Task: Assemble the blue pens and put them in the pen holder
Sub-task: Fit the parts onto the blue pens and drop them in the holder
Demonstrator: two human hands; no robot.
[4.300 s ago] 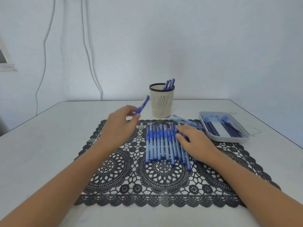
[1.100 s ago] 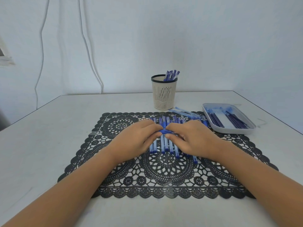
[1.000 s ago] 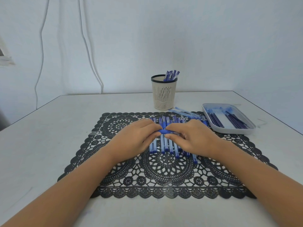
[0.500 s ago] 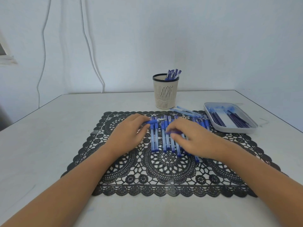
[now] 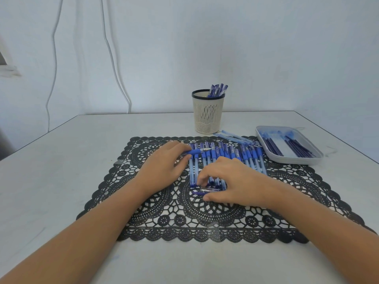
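My left hand [image 5: 164, 167] grips an uncapped blue pen [image 5: 198, 151] that lies sideways with its silver tip pointing right, above a row of blue pens [image 5: 231, 156] on the black lace mat [image 5: 143, 201]. My right hand [image 5: 229, 179] is lower on the mat, near the row's near ends, its fingers pinching a clear blue pen cap [image 5: 207, 189]. The beige mesh pen holder [image 5: 208, 114] stands behind the mat with several capped blue pens [image 5: 218, 90] sticking out of its right side.
A white tray [image 5: 287, 158] at the right holds dark blue refills and pale blue parts. A few loose pen barrels [image 5: 238, 138] lie between the holder and the tray. White cables hang down the wall at the left.
The hands, joined at one pen a second ago, have parted. My left hand keeps the pen and has drifted up and left; my right hand has dropped toward me onto a cap.
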